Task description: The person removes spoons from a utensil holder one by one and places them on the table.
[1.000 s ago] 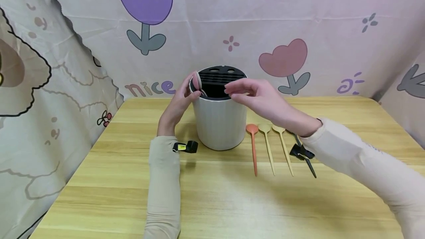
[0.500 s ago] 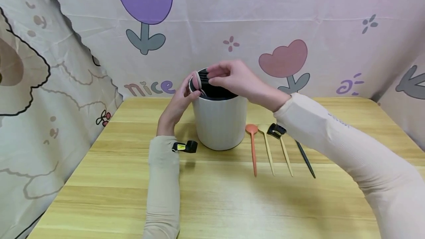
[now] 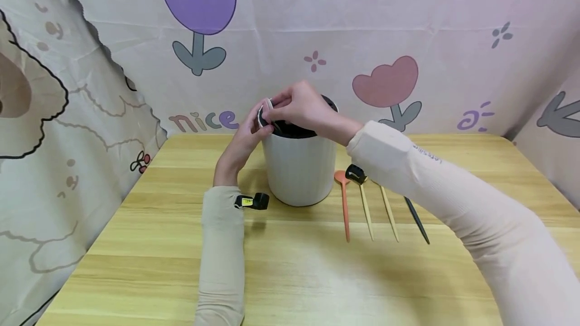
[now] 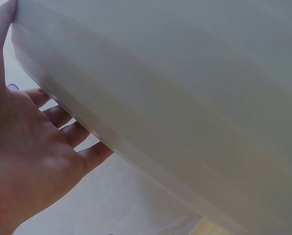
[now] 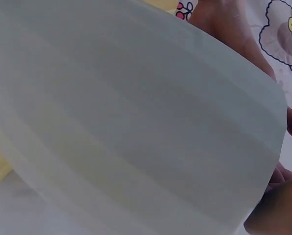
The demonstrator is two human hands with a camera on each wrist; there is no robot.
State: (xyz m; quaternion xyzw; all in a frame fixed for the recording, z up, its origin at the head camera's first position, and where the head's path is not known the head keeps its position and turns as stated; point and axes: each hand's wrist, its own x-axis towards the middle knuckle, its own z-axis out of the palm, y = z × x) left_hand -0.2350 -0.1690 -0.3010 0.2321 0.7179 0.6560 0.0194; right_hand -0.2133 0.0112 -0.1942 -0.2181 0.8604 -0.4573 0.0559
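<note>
A white ribbed utensil holder (image 3: 299,172) with a black top insert stands on the table. My left hand (image 3: 246,127) grips its left rim, the fingers along the outer wall and the thumb over the edge; the left wrist view shows the fingers against the white wall. The pale rounded head of a pink spoon (image 3: 270,104) stands up at that rim, close to my left fingers. My right hand (image 3: 304,107) reaches over the opening and pinches this head between thumb and fingers, hiding most of it. The spoon's lower part is hidden inside the holder.
Right of the holder lie an orange spoon (image 3: 344,205), two yellowish spoons (image 3: 366,210) and a black-handled utensil (image 3: 417,218), partly under my right sleeve. A printed cloth (image 3: 281,24) hangs behind the wooden table (image 3: 149,245).
My right hand has moved left across the holder's opening, its fingers closing at the pink spoon's head. My left hand and the holder stay in place.
</note>
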